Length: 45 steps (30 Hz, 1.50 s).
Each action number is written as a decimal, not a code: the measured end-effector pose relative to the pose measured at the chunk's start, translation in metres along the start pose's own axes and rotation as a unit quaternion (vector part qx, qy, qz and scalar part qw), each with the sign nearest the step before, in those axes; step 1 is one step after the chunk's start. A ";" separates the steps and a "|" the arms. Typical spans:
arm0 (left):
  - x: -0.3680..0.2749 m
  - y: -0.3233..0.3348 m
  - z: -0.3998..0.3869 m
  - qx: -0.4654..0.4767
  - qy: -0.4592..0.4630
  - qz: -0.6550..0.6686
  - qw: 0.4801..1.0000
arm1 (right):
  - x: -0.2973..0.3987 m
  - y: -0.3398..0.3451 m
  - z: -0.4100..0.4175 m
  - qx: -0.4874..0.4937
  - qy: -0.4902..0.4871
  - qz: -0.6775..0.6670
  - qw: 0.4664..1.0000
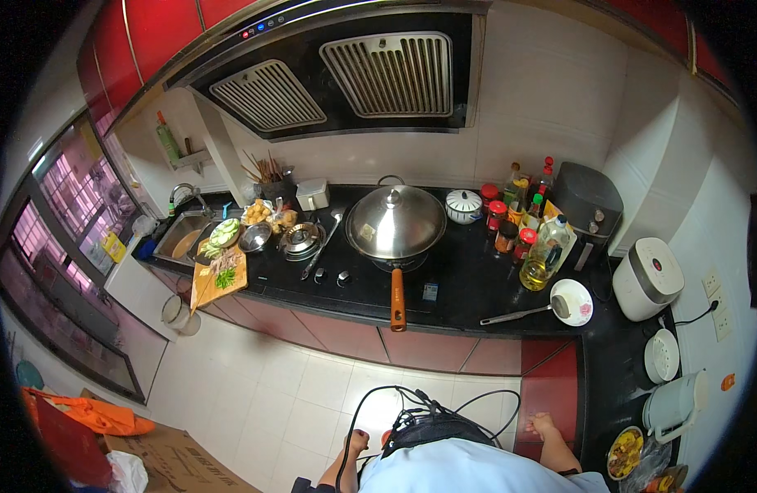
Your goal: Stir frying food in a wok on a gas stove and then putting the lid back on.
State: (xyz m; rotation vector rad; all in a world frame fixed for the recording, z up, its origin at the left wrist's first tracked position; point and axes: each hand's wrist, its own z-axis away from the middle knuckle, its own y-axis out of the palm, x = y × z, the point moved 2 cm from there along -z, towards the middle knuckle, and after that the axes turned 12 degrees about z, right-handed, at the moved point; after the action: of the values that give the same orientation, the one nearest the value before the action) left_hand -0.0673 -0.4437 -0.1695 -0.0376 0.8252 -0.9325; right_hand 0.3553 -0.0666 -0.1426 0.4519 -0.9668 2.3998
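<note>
Both my hands hang at my sides, away from the counter. My left hand (358,440) is curled beside the black cables at my waist, and nothing shows in it. My right hand (540,425) is held before the red cabinet front, its fingers loosely bent and slightly apart, with no object visible in it. Ahead of me, a lidded steel wok (396,225) sits on the cooktop, its wooden handle (397,299) jutting over the counter's front edge. To its left lie a metal spatula (324,241) and an uncovered burner (302,240). A ladle (517,314) rests in a white bowl (577,303) at right.
A wooden cutting board (203,286) with chopped food overhangs the counter near the sink (180,231). Oil and sauce bottles (537,262), an air fryer (591,197) and a rice cooker (646,277) stand at right. A range hood (329,126) hangs above. A cardboard box (175,456) sits lower left.
</note>
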 end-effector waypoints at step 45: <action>-0.016 0.000 0.015 0.015 0.011 0.046 0.999 | -0.006 0.001 -0.007 0.006 0.023 0.010 1.000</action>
State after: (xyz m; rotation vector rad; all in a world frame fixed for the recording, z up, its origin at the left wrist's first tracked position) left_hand -0.0626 -0.4374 -0.1492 0.0364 0.8266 -0.8591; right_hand 0.3590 -0.0639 -0.1513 0.3912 -0.9427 2.4241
